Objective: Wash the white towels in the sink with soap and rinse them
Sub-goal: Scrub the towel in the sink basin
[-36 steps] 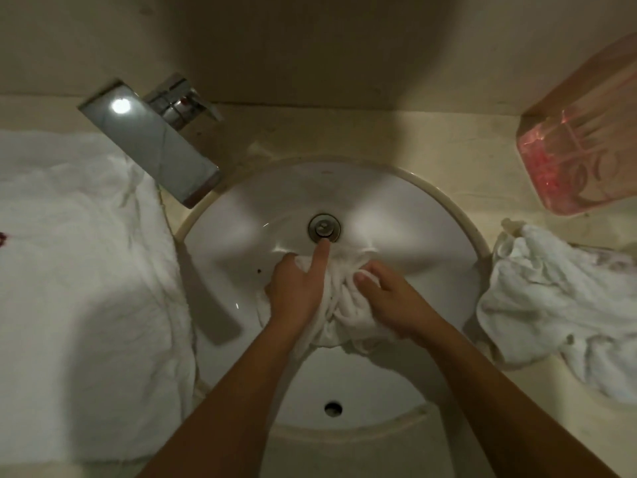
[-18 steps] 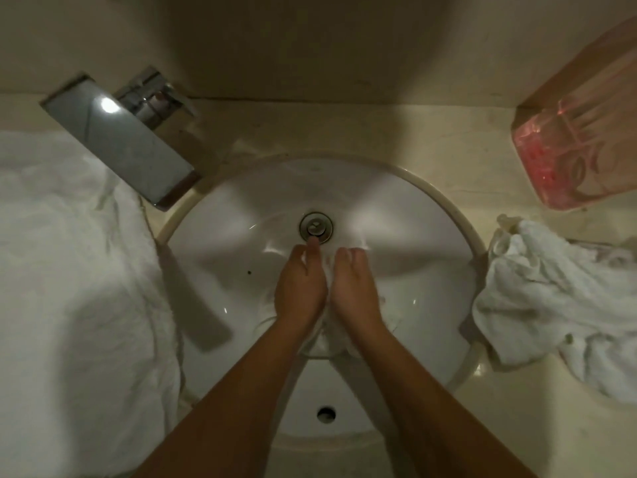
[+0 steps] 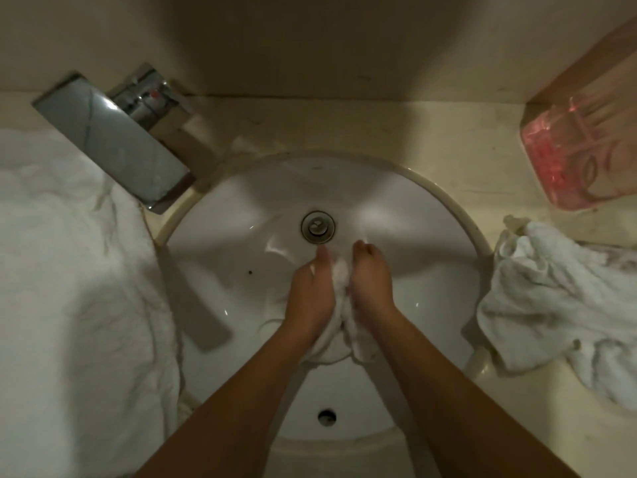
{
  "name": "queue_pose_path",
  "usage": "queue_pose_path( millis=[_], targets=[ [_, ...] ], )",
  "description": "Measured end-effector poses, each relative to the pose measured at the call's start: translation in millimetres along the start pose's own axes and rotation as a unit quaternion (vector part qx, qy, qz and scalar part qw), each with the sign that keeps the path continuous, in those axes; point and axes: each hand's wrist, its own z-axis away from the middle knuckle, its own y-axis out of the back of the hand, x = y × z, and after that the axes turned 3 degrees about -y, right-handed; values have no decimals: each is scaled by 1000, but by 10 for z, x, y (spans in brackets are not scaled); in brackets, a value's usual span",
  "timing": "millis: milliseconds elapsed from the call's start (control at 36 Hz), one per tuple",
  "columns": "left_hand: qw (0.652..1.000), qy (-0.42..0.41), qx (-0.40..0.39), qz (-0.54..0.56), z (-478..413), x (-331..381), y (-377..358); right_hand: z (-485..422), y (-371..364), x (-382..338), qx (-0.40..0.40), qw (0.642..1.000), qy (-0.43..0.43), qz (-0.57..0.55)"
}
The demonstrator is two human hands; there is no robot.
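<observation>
three white towels show: one small wet towel [image 3: 339, 288] bunched between the two hands in the middle of the sink [image 3: 224, 270], one large towel [image 3: 69, 288] spread flat over the counter at nine o'clock, and one crumpled towel [image 3: 551, 305] heaped on the counter at three o'clock, its edge lying over the sink rim. two bare hands, two forearms coming in from six o'clock. the left hand [image 3: 310, 298] and the right hand [image 3: 372, 291] stand side by side, palms turned inward with the wet cloth squeezed between them; the fingers of each curl in around the cloth and their tips point toward twelve o'clock, just short of the one metal drain plug [image 3: 317, 226]. a fold of the towel hangs out below the wrists. one overflow hole [image 3: 326, 416] sits in the bowl wall at six o'clock. one flat chrome faucet [image 3: 113, 143] reaches in from ten o'clock (no water visible from it). one translucent pink container [image 3: 586, 150] stands at two o'clock. the round white bowl is set under a pale beige stone counter [image 3: 379, 132], which meets a plain beige wall [image 3: 310, 39] at twelve o'clock; the light is dim, with shadows fanning across the bowl.
</observation>
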Motion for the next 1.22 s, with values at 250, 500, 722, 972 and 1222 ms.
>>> queue_pose_path(
  millis=[250, 500, 722, 972, 1222],
  targets=[
    [997, 9, 64, -30, -107, 34, 128, 386, -72, 213, -53, 998, 1, -42],
    [999, -36, 39, -11, -33, 9, 202, 1, 34, -26, -82, 996, -8, -16],
    [985, -71, 157, -28, -32, -21, 797, -186, 736, 34, -200, 963, -42, 177],
    [995, -70, 75, 4, -140, 130, 334, -96, 479, -193, -224, 950, 66, 209],
    [992, -82, 68, 69, 82, -139, 35, 281, 72, 215, -44, 993, 71, 78]
  ],
)
